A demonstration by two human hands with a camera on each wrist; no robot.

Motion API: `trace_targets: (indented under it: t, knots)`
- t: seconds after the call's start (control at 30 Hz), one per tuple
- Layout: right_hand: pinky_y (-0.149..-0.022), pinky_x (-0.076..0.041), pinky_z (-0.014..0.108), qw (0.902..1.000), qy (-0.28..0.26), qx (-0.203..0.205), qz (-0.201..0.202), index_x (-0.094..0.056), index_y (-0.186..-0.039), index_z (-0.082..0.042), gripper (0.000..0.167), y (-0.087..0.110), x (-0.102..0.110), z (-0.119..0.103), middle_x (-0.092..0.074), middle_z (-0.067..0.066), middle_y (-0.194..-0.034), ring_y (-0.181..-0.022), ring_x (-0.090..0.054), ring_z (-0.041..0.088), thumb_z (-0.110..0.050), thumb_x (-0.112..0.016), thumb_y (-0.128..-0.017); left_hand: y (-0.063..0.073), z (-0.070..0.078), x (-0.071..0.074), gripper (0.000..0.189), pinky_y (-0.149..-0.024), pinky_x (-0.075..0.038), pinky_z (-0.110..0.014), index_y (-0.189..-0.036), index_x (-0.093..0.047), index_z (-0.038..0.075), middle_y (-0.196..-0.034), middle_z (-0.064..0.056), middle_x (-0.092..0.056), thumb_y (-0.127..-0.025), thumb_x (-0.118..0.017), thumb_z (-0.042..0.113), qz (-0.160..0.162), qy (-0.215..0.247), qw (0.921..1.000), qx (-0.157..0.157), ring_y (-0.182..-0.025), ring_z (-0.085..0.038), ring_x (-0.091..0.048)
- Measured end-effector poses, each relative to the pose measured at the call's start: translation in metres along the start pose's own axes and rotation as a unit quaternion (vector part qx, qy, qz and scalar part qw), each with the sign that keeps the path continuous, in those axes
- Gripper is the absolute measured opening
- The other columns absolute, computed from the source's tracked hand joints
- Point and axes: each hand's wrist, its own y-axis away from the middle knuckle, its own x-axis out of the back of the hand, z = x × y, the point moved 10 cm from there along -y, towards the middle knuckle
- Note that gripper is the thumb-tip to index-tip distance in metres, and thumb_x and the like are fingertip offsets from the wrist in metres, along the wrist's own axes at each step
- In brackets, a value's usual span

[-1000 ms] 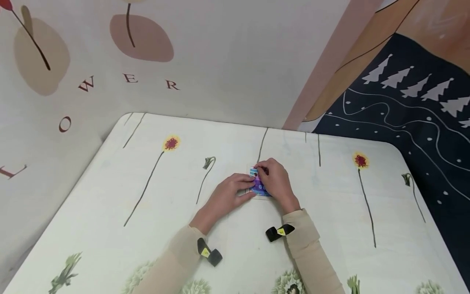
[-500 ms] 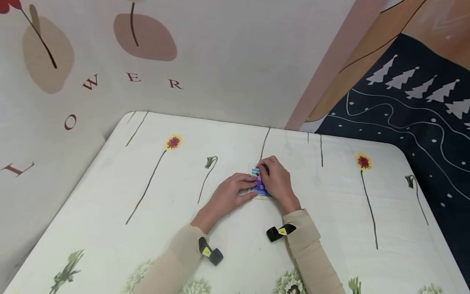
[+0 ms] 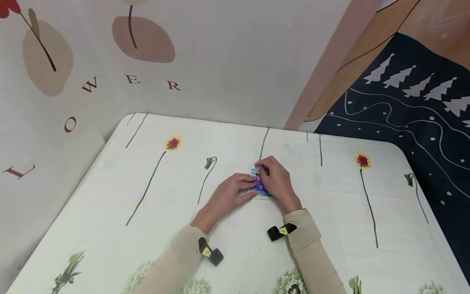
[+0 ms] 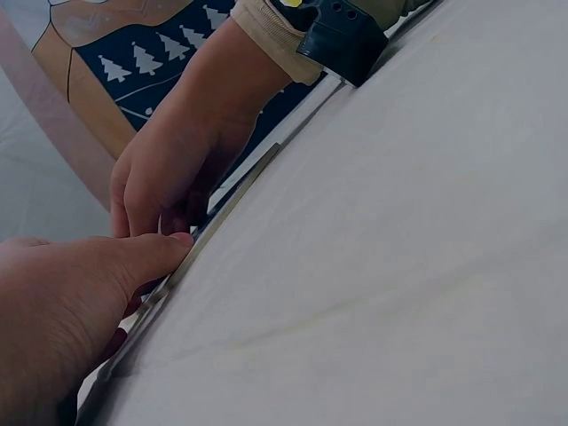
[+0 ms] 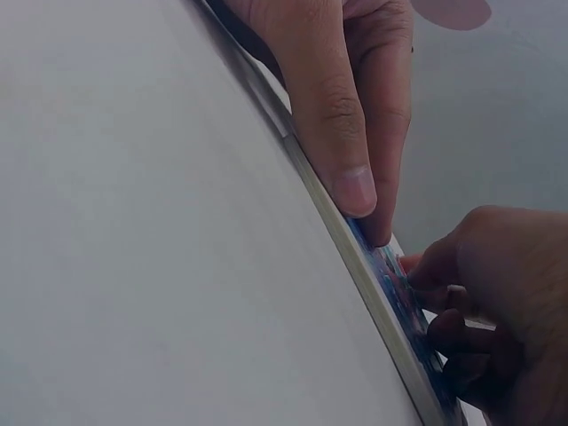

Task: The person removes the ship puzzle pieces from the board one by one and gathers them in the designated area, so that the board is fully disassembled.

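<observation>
One flower-printed tablecloth (image 3: 238,241) lies underneath. Above it, the left hand (image 3: 231,192) has thumb and extended fingers spread; the right hand (image 3: 278,179) bends its fingers, whether pinching anything I cannot tell. Under their fingertips, flat on the tablecloth, lies a thin blue-and-purple picture board (image 3: 260,190).

Pale wall (image 3: 227,69), dark red: L (image 3: 16,173), O (image 3: 65,124), W (image 3: 89,84), E (image 3: 132,79), R (image 3: 174,85). Yellow labels (image 3: 207,252) on the wrist cameras (image 3: 216,257) (print tiny) unreadable

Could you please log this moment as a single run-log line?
left hand: fingers on picture board | right hand: curled fingers at picture board's upper part, grasp unclear | picture board: lying on flower-print table
</observation>
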Motion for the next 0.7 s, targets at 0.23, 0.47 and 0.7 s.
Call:
trace_targets:
  t: [0.23,0.47,0.7]
  knots:
    - [-0.077,-0.052,0.044,0.9998,-0.016,-0.011,-0.009,-0.079,-0.113,-0.009,0.022,0.0021,0.0002,0.0024,-0.064,0.008,-0.114,-0.091,-0.062,0.023,-0.011,-0.062,-0.099,0.0000,-0.0012,-0.0022,0.036,-0.113,-0.047,-0.037,-0.124,-0.075,0.003,-0.132,-0.005,-0.070,-0.095,-0.078,0.025,-0.005,0.001,1.0000,0.004,-0.129,-0.022,-0.060]
    - [-0.070,-0.046,0.038,0.9990,-0.036,-0.026,-0.009,-0.078,-0.113,-0.010,0.020,0.0032,0.0005,0.0044,-0.061,0.010,-0.117,-0.085,-0.057,0.023,-0.011,-0.064,-0.099,0.0005,0.0007,-0.0009,0.036,-0.113,-0.047,-0.037,-0.123,-0.075,0.003,-0.132,-0.006,-0.070,-0.094,-0.079,0.024,-0.002,0.002,1.0000,0.001,-0.129,-0.022,-0.060]
    - [-0.067,-0.043,0.036,0.9987,-0.039,-0.027,-0.016,-0.077,-0.115,-0.011,0.020,0.0017,0.0004,0.0047,-0.063,0.009,-0.111,-0.080,-0.054,0.021,-0.013,-0.064,-0.100,0.0005,0.0018,0.0012,0.036,-0.113,-0.047,-0.038,-0.123,-0.075,0.004,-0.131,-0.006,-0.070,-0.094,-0.079,0.024,0.005,0.005,1.0000,-0.002,-0.128,-0.022,-0.060]
